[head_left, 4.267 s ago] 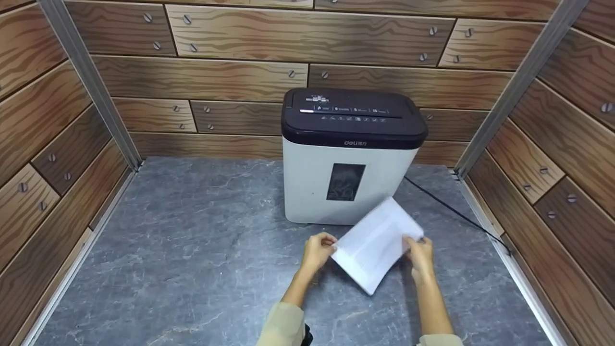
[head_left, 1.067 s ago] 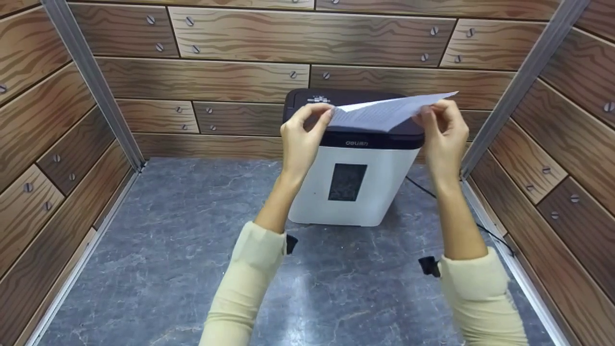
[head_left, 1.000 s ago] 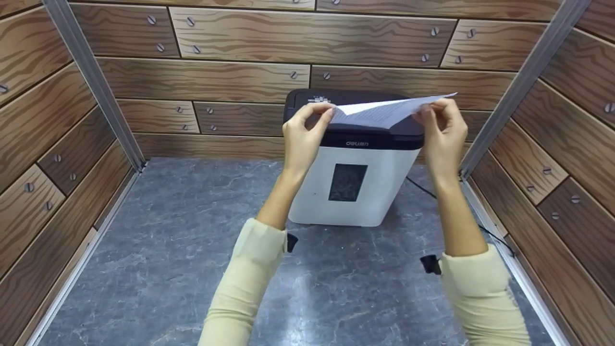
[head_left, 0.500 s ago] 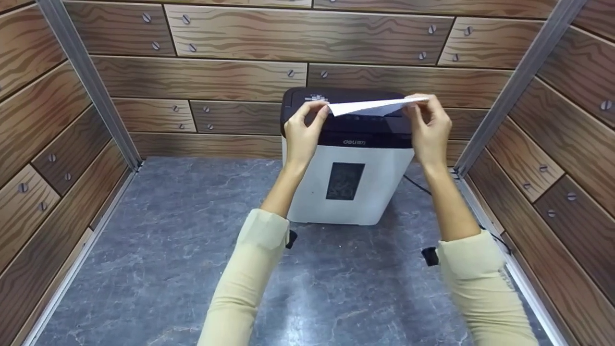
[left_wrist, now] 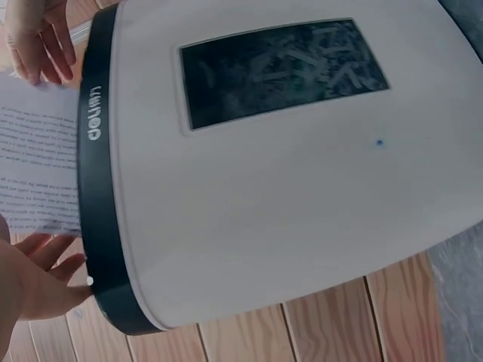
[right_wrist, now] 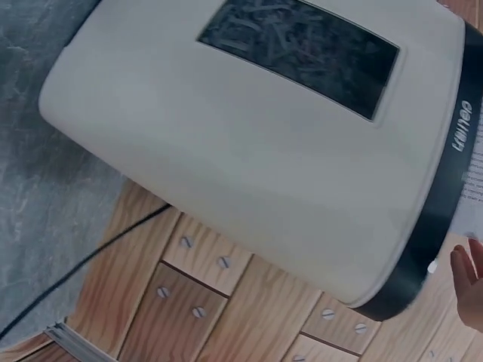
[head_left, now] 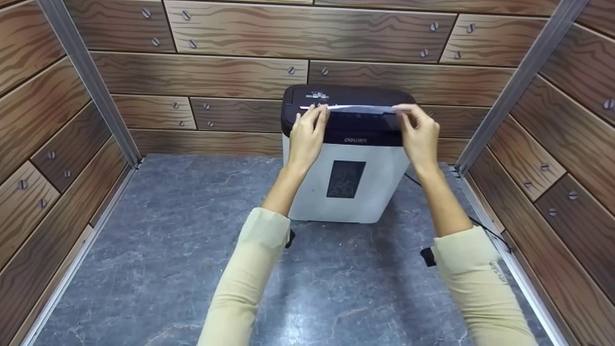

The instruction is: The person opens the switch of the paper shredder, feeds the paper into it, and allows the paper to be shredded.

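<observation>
A printed sheet of paper stands nearly edge-on above the dark lid of a paper shredder. My left hand pinches its left edge between thumb and fingers, and my right hand pinches the right edge. In the left wrist view, lines of print show on the paper; its lower edge passes behind the lid, so whether it sits in the slot is hidden. Only a strip of the paper appears in the right wrist view. Paper strips show through the shredder's dark window.
A black cord runs from behind the shredder to the right wall. Wood-patterned panels enclose the grey marbled tabletop at the back and sides. Small black devices, one of them a block, are on both wrists.
Both hands lifted the paper from in front of the shredder to above its lid. In the last second they tilted it upright and lowered it, the right hand moving inward to the left.
</observation>
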### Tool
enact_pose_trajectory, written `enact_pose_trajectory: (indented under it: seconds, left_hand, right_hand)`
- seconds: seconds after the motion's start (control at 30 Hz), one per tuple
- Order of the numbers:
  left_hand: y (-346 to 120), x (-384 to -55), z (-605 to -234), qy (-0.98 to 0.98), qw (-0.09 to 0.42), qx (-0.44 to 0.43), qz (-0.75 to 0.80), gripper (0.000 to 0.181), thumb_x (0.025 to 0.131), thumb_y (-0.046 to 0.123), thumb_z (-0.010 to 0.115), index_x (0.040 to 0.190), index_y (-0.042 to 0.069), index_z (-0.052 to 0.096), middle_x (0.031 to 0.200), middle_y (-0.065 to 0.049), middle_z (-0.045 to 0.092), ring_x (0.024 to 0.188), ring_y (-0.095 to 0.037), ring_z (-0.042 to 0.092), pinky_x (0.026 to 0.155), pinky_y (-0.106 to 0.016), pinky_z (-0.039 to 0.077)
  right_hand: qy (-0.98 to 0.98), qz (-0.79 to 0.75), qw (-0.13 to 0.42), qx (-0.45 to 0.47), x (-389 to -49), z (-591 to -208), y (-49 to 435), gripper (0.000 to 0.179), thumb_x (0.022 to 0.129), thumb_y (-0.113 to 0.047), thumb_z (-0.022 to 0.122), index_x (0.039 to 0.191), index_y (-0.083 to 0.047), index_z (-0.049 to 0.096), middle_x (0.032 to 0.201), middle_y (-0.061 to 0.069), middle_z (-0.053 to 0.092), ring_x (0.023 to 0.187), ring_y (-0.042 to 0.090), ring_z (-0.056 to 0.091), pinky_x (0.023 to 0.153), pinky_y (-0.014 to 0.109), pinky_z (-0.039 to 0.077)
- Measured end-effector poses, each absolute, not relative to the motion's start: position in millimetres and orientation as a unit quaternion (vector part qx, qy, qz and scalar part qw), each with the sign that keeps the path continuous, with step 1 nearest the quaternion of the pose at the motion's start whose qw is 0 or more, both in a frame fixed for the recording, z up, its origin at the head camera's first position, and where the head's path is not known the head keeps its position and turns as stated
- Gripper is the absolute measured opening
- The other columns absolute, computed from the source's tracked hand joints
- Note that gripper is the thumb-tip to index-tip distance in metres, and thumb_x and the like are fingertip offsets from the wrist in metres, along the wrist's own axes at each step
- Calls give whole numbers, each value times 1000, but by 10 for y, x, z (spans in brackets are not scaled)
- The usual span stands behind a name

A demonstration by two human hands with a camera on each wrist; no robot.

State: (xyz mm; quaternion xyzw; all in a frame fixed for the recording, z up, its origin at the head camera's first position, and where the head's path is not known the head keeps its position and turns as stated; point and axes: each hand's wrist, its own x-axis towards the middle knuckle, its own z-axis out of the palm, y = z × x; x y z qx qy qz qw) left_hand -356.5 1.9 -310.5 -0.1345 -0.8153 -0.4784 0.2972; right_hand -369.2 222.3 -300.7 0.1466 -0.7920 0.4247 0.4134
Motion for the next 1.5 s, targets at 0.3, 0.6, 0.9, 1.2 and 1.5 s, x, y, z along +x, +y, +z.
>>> enact_pose_trajectory:
  seconds: [0.3,0.6,0.9,1.2,1.5]
  left_hand:
    - [4,-3577,-3170,-852,282,-135,-419,38,99,28,40,124,6,58,125,-4,56,126,-22,38,110,-39,10]
    - [-15,-3582,-3194,-865,290,-133,-388,40,98,31,41,125,5,56,127,-4,54,126,-21,38,110,-38,7]
    - [-79,-3550,-3430,-893,334,-116,-280,37,91,27,59,124,13,59,132,-5,49,130,-22,30,109,-44,3]
    - [-136,-3627,-3626,-869,398,-149,-255,35,89,23,61,123,16,60,131,-3,50,129,-20,32,109,-44,9]
    - [-117,-3649,-3666,-854,413,-159,-272,35,89,23,60,123,15,60,129,-4,51,128,-20,33,109,-44,9]
  right_hand:
    - [-813,415,387,127,-3703,-3091,2229,12,86,-6,63,95,-6,71,93,3,69,76,9,59,69,24,42]
    - [-810,420,390,123,-3692,-3091,2274,15,85,-3,63,97,-6,71,95,3,69,80,9,58,72,22,42]
    - [-822,373,399,163,-3655,-3321,2392,23,82,-5,66,105,0,67,109,14,64,110,34,52,102,46,28]
    - [-841,321,396,182,-3709,-3541,2418,30,87,-16,64,113,-3,63,124,13,55,124,31,37,106,36,22]
    - [-841,327,399,163,-3710,-3592,2403,30,90,-20,60,117,-7,62,128,9,53,127,28,33,105,42,22]
